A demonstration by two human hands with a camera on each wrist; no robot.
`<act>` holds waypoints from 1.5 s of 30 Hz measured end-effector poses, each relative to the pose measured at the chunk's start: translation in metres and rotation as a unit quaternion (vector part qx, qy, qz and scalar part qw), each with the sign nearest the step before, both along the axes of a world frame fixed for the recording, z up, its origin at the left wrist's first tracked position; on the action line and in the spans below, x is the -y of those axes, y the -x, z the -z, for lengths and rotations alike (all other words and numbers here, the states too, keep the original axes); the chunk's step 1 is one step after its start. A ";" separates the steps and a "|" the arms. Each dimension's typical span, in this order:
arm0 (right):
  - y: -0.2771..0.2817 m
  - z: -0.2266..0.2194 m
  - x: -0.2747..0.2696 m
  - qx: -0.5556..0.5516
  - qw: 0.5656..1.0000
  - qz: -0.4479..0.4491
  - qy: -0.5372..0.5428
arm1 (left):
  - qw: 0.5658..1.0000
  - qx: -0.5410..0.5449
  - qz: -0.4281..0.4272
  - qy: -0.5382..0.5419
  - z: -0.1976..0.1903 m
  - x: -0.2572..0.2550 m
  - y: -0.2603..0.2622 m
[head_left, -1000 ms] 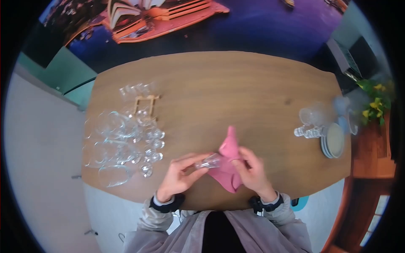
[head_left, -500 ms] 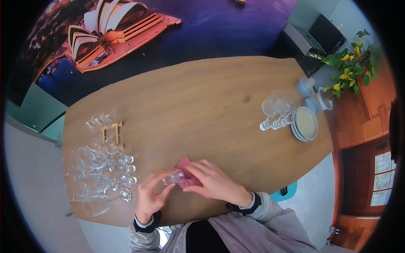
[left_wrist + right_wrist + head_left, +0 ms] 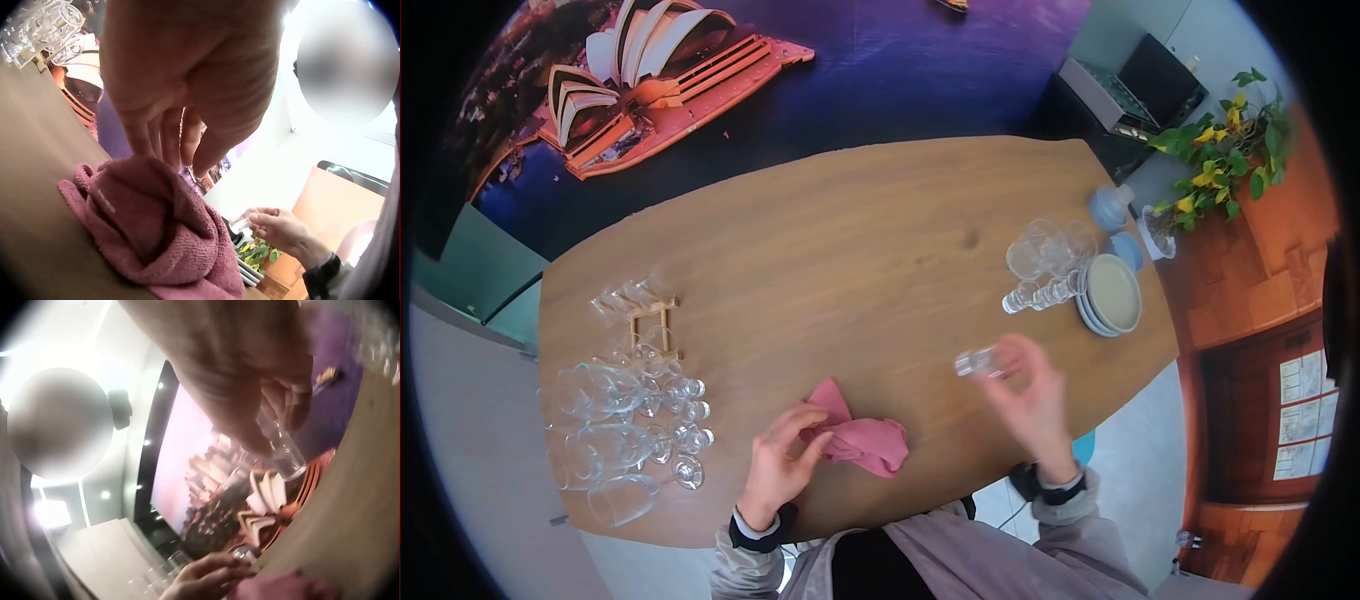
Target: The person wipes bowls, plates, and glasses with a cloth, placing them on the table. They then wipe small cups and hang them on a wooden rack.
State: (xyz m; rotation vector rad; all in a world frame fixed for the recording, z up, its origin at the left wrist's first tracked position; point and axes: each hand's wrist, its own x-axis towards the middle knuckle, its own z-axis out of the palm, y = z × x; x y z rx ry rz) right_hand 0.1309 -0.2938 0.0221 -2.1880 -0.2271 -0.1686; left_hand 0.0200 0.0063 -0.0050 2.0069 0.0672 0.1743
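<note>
A small clear shot glass (image 3: 972, 363) is pinched between the thumb and fingers of my right hand (image 3: 1038, 408), over the right half of the table. In the right wrist view the glass (image 3: 289, 464) tilts with its end pointing away from the fingers. The pink cloth (image 3: 866, 443) lies crumpled near the table's front edge. My left hand (image 3: 776, 465) is at the cloth's left side, fingers loosely bent and thumb apart. Seen from the left wrist, those fingertips come down right at the cloth's (image 3: 156, 225) upper fold, which partly hides them.
On the left stand several stemmed glasses (image 3: 615, 450) and a small wooden rack (image 3: 650, 325) with small glasses by it. At right are a row of shot glasses (image 3: 1040, 293), larger glasses (image 3: 1040, 248), stacked plates (image 3: 1114, 295) and blue cups (image 3: 1110, 208).
My right hand has let go of the cloth and moved right with the shot glass, which has left my left hand. The cloth now lies on the table; the left hand stays beside it.
</note>
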 end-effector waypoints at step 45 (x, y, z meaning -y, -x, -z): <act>0.039 0.045 -0.137 0.018 0.928 -0.365 0.068 | 0.897 -0.125 -0.350 -0.239 0.031 -0.077 0.074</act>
